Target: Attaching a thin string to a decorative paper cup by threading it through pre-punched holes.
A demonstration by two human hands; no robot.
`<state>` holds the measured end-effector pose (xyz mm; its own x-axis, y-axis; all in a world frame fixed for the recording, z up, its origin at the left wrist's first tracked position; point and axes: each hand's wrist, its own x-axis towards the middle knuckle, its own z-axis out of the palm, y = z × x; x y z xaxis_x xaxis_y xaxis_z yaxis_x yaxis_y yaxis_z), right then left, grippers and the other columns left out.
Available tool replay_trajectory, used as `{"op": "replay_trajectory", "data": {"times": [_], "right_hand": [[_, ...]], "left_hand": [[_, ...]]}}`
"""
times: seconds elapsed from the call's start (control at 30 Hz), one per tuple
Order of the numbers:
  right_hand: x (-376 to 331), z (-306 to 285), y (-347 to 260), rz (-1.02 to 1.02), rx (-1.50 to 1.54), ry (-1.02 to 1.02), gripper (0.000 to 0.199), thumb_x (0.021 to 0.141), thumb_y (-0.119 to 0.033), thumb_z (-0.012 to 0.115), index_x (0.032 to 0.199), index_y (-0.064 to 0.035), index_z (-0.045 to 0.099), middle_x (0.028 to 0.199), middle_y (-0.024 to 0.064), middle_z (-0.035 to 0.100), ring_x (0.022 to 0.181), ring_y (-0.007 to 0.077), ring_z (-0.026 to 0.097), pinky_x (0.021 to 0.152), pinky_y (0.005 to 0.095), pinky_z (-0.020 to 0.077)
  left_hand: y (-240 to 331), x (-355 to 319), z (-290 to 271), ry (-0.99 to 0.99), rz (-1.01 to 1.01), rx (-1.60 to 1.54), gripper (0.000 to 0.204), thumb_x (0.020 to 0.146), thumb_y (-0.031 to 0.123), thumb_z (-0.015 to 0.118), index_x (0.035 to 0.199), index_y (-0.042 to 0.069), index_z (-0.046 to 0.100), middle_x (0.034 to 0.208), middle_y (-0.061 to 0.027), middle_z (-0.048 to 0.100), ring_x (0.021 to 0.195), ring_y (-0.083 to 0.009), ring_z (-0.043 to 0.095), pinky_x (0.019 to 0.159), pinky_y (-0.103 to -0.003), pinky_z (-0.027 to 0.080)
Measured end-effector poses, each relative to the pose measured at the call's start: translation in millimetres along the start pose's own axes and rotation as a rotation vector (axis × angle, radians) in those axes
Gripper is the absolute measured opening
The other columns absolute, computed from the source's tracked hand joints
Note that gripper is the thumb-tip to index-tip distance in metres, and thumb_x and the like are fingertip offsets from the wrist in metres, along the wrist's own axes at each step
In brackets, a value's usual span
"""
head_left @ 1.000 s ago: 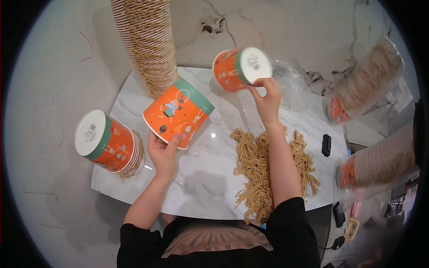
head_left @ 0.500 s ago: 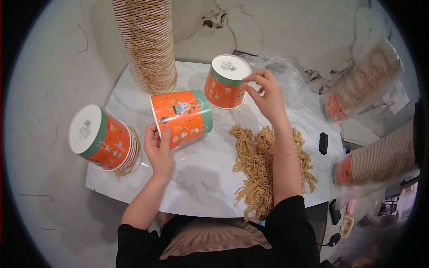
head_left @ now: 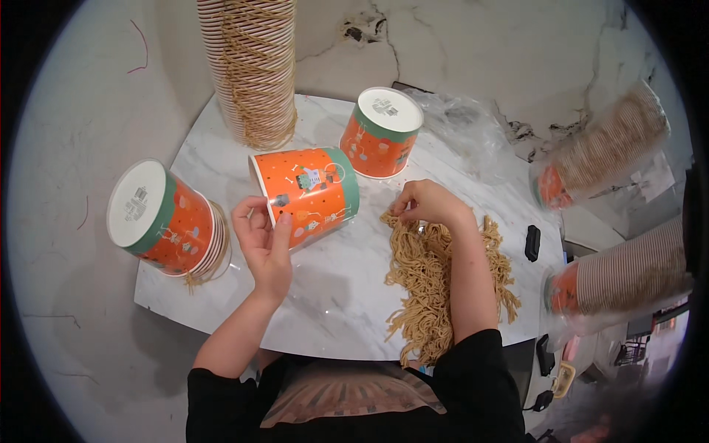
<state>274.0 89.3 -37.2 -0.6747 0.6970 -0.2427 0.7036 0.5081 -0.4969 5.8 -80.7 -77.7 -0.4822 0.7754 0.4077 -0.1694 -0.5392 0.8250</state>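
An orange paper bucket (head_left: 310, 188) with a green band lies tilted on its side in front of me. My left hand (head_left: 267, 255) grips it near its open rim, thumb on the outer wall and fingers behind. At the upper end of a loose heap of tan yarn strands (head_left: 417, 273), my right hand (head_left: 434, 204) is closed in a pinch on the yarn. The exact strand is hard to make out. A second orange bucket (head_left: 377, 148) stands upside down just beyond, its white base facing up.
A tall stack of nested buckets (head_left: 251, 81) wound with yarn rises at the back left. A shorter nested stack (head_left: 173, 225) tilts at the left edge. Clear plastic (head_left: 469, 122) lies behind. Bagged bucket stacks (head_left: 609, 151) and a small black object (head_left: 532, 243) are on the right.
My right hand has come down from beside the upside-down bucket to the top of the yarn heap. The left hand still holds its bucket, which has hardly moved.
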Motion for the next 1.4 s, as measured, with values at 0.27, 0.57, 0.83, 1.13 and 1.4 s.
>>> {"op": "replay_trajectory", "data": {"times": [0.27,0.57,0.83,1.13,1.4], "right_hand": [[-9,-10,-10,-0.105,0.187,0.062,0.014,0.081,-0.01,0.078,0.094,-0.0051,0.077,0.09,0.006,0.069,0.082,0.017,0.064,0.074,0.0313,0.052],[-18,-7,-63,-0.315,0.461,0.196,0.009,0.088,-0.007,0.074,0.096,-0.0053,0.076,0.092,0.0014,0.065,0.082,0.0109,0.061,0.07,0.0264,0.0484],[-39,-7,-111,-0.475,0.351,0.217,0.012,0.086,-0.001,0.074,0.097,-0.0036,0.075,0.092,0.0038,0.067,0.085,0.0163,0.064,0.073,0.0297,0.0494],[-37,16,-135,-0.573,0.431,0.143,0.013,0.083,-0.001,0.076,0.095,0.0001,0.072,0.093,0.0088,0.072,0.086,0.0212,0.068,0.077,0.0326,0.0534],[-33,15,-129,-0.547,0.47,0.175,0.01,0.085,-0.002,0.074,0.094,0.0003,0.07,0.091,0.0066,0.07,0.085,0.0176,0.068,0.075,0.0301,0.0528]], "left_hand": [[7,-4,6,-0.049,-0.038,0.044,0.019,0.101,0.005,0.058,0.119,0.004,0.056,0.118,-0.0034,0.052,0.111,-0.0097,0.052,0.085,-0.022,0.054],[5,-3,2,-0.155,0.04,0.193,0.015,0.094,0.001,0.067,0.108,0.003,0.07,0.119,-0.0052,0.054,0.108,-0.0115,0.056,0.085,-0.023,0.049],[9,0,9,-0.243,0.122,0.313,0.025,0.082,-0.001,0.077,0.107,0.004,0.075,0.123,-0.0085,0.053,0.109,-0.0178,0.061,0.087,-0.028,0.054],[1,-11,11,-0.438,0.168,0.421,0.032,0.074,-0.003,0.08,0.106,-0.001,0.075,0.139,-0.0188,0.043,0.114,-0.0281,0.066,0.09,-0.034,0.057],[7,-10,13,-0.409,0.166,0.397,0.023,0.081,0.0,0.073,0.104,-0.002,0.072,0.136,-0.019,0.047,0.121,-0.0293,0.059,0.093,-0.036,0.053]]}}
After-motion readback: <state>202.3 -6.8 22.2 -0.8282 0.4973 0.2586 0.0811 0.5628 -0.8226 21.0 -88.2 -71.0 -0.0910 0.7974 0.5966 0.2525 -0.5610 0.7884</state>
